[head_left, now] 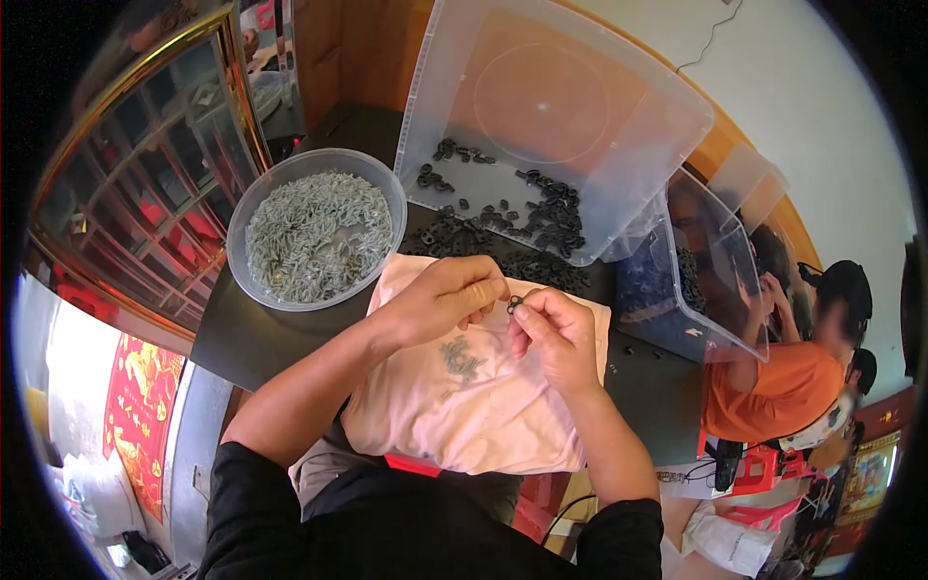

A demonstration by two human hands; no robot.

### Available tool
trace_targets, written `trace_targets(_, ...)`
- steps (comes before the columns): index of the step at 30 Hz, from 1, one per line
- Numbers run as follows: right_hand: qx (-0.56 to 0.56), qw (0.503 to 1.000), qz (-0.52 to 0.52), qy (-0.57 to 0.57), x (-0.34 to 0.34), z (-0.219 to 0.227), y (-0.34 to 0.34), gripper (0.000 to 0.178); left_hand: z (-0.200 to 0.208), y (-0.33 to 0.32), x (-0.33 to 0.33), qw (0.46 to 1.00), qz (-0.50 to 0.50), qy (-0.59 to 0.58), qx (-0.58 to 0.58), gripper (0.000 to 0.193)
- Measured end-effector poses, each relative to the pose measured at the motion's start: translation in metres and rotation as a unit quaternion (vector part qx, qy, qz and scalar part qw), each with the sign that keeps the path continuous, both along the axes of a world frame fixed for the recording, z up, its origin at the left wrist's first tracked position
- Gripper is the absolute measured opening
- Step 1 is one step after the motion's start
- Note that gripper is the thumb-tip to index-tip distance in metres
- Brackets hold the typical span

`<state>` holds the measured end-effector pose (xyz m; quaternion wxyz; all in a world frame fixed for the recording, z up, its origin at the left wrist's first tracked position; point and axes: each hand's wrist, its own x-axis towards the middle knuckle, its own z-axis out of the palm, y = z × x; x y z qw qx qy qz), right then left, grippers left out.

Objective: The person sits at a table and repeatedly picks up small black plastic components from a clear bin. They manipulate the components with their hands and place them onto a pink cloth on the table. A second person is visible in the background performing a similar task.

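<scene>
Above a pink cloth (425,425) spread over the table edge and my lap, my two hands almost meet. My right hand (559,338) pinches a small black ring-shaped part (515,304) between thumb and fingers. Just left of it, my left hand (449,298) has its fingertips pressed together; whatever they hold is hidden. A little heap of thin grey metal pieces (462,360), like screws, lies on the cloth below. Many more fill a round clear plastic bowl (394,232) at the left. Loose black parts (449,235) lie beyond my hands.
A big clear plastic bin (493,193), on its side, holds more black parts at the back. Another clear bin (652,290) stands right of it. Someone in an orange top (773,387) sits at the right. A gold-framed glass panel (145,174) borders the dark table (261,338).
</scene>
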<state>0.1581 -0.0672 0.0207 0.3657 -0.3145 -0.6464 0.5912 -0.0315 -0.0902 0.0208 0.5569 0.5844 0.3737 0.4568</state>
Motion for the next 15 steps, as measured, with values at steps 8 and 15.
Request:
trace_targets(8,0.026,0.999,-0.011,0.034,-0.0023,-0.0014,-0.0032,0.011,-0.0028,-0.0025,0.0058,0.997,0.039,0.050,0.048,0.007)
trace_targets(15,0.009,0.999,0.008,0.040,-0.0033,-0.0081,0.0000,0.013,-0.0020,-0.0066,0.0085,0.996,0.073,0.051,0.013,0.007)
